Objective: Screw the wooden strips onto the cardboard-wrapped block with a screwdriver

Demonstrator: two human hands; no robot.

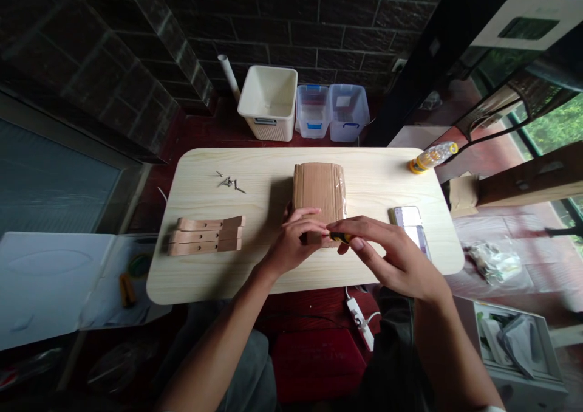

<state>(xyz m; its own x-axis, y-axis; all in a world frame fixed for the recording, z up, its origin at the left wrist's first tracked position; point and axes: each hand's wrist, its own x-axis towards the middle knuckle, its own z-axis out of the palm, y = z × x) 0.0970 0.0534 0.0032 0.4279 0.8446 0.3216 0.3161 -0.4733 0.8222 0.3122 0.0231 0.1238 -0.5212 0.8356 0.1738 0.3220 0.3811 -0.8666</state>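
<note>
A cardboard box (319,184) stands at the middle of the pale wooden table (264,181). At its near edge, my left hand (296,239) is closed on a small wooden piece (314,238). My right hand (392,251) grips a yellow and black screwdriver (340,237), its tip pointing left to the wooden piece by my left fingers. Whether the tip touches a screw is too small to tell. Several shaped wooden pieces with holes (207,236) lie side by side on the left. Behind them are several loose screws (231,183).
A clear bottle with yellow ends (432,157) lies at the table's back right, and a phone (411,223) at the right. Beyond the far edge stand a cream bin (268,120) and two clear plastic boxes (348,117). A white power strip (359,322) hangs below the near edge.
</note>
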